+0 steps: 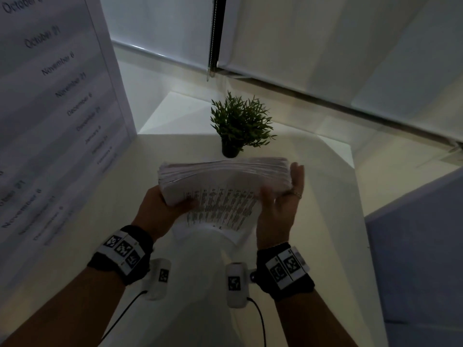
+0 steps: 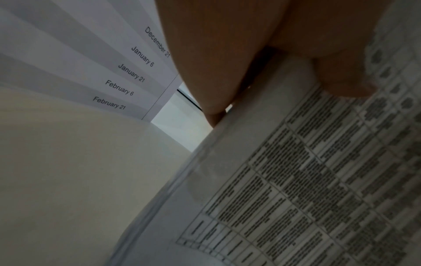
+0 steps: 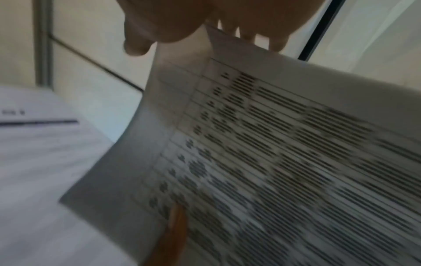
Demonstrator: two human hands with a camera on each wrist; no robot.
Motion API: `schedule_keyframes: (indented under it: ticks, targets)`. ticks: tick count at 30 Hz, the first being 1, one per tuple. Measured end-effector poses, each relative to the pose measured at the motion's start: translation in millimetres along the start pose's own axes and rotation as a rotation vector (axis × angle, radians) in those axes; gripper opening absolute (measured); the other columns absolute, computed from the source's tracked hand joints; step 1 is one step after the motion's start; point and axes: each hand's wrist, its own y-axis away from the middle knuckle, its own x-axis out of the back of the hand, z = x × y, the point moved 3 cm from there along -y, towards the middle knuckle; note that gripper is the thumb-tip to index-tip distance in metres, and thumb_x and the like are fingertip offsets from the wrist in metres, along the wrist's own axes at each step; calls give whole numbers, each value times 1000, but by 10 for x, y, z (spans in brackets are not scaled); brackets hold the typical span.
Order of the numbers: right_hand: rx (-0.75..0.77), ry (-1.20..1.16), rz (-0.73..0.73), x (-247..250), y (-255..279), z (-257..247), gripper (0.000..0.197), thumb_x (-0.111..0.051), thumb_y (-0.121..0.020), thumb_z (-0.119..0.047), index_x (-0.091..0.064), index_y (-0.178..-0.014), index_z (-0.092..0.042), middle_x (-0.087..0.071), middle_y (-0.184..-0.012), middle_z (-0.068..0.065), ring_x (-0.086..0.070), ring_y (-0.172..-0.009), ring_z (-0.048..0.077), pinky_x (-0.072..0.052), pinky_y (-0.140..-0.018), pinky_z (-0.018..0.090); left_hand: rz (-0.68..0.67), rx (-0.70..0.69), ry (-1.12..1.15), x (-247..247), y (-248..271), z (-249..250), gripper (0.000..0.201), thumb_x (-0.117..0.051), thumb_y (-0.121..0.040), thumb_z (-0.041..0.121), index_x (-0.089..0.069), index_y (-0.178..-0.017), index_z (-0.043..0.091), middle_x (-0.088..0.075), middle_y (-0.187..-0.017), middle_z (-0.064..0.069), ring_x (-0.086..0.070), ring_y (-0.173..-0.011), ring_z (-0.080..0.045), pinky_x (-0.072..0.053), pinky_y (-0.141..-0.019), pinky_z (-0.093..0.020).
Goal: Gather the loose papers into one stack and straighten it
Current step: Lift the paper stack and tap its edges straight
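A thick stack of papers (image 1: 225, 171) stands on edge above the white table (image 1: 313, 196), its front sheet printed with a dense table of text. My left hand (image 1: 170, 204) grips the stack's left side, thumb (image 2: 341, 81) on the front sheet and fingers (image 2: 212, 72) behind. My right hand (image 1: 285, 191) lies against the right edge with its fingers straight and its thumb (image 3: 136, 41) in front of the sheet. The front sheet (image 3: 273, 144) curls out toward me at the bottom. The stack's top edges look uneven and fanned.
A small potted plant (image 1: 238, 123) stands on the table just behind the stack. A large sheet of printed dates (image 1: 50, 108) rises along the left. Window blinds (image 1: 325, 46) run across the back, and a blue-grey surface (image 1: 413, 246) sits at the right.
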Motion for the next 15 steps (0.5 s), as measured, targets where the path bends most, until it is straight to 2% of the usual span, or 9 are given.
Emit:
schedule_keyframes:
  ticks: [2,4,5,7,9,11,13,15]
  targets:
    - [3,-4,-26,-47,-37,-84,107,-75,-64,-62,-17,-147,-27,-24,-156,-1,-30,-142,14,-35,-114,38,7,-18,11,15,-1,51,42,-84,-61,39,-68,-100,46,-72,-105,17,-68,-97,-5,-55,-84,-32]
    - [-20,1,-10,-29,-37,-85,109,-74,-63,-62,-15,-148,-28,-22,-156,-6,-30,-141,5,-38,-112,35,-4,-58,26,5,7,133,42,-85,-64,29,-68,-96,51,-72,-102,22,-67,-96,1,-54,-81,-22]
    - [-22,23,22,-19,-36,-94,113,-74,-63,-64,-12,-150,-26,-21,-157,-4,-28,-142,7,-37,-113,36,-7,-80,30,2,8,174,43,-83,-65,24,-68,-94,52,-71,-101,25,-67,-95,3,-53,-79,-16]
    - [-33,14,11,-22,-10,-98,123,-74,-58,-69,-7,-151,-24,-21,-158,5,-26,-144,19,-35,-114,36,-13,-115,32,5,6,226,46,-83,-66,14,-69,-93,48,-71,-97,28,-66,-92,7,-51,-76,-10]
    - [-29,18,-12,-15,1,-71,125,-74,-56,-70,-6,-150,-25,-20,-158,0,-24,-145,14,-29,-117,36,-10,-146,44,10,9,277,47,-81,-66,5,-68,-98,38,-71,-95,29,-65,-90,9,-49,-75,-7]
    - [-39,36,11,-22,-16,-71,122,-73,-54,-72,-6,-147,-31,-19,-157,-6,-22,-145,10,-23,-120,42,-11,-166,61,12,8,304,47,-79,-65,4,-68,-100,33,-72,-96,26,-66,-90,7,-50,-76,-9]
    - [-65,11,-57,-52,-12,-60,125,-77,-53,-69,-4,-148,-32,-21,-157,-1,-26,-144,14,-27,-118,40,-8,-166,69,23,-4,289,50,-79,-65,1,-71,-93,41,-72,-93,26,-67,-87,7,-50,-74,-9]
    - [-62,60,-34,-2,-46,-32,124,-81,-53,-61,-4,-147,-36,-19,-158,-4,-25,-144,11,-29,-117,37,8,-165,58,41,-23,267,54,-79,-66,0,-71,-89,48,-73,-91,26,-67,-85,8,-50,-72,-9]
